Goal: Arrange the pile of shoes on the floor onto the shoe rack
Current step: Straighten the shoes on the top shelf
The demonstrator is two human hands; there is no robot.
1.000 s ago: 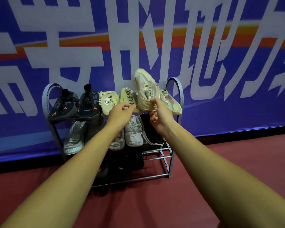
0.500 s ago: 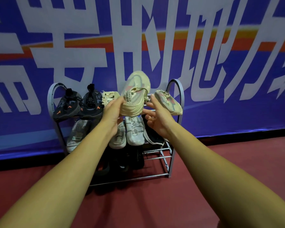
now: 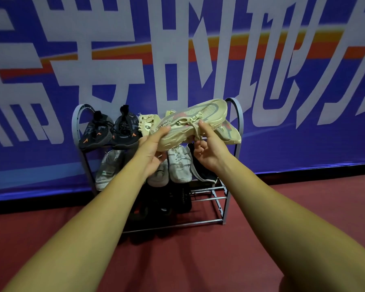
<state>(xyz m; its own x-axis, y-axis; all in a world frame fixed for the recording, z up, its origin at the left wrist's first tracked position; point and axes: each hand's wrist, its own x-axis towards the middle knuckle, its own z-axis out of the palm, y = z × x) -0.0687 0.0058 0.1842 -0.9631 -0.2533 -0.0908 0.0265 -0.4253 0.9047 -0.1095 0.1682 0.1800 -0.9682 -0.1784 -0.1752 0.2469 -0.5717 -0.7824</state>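
Observation:
A beige sneaker lies on its side in the air in front of the top shelf of the grey metal shoe rack, toe pointing right. My left hand grips its heel end. My right hand holds it near the laces, thumb on top. Its matching beige shoe rests on the top shelf at the right. Two black shoes with orange marks and a cream shoe fill the top shelf's left part.
Grey and white sneakers sit on the middle shelf, dark shoes on the lowest one. The rack stands on a red floor against a blue banner wall with large white characters.
The beige sneaker has turned from upright, toe up, to lying sideways with its toe to the right. My left hand took hold of its heel, and my right hand came onto the laces.

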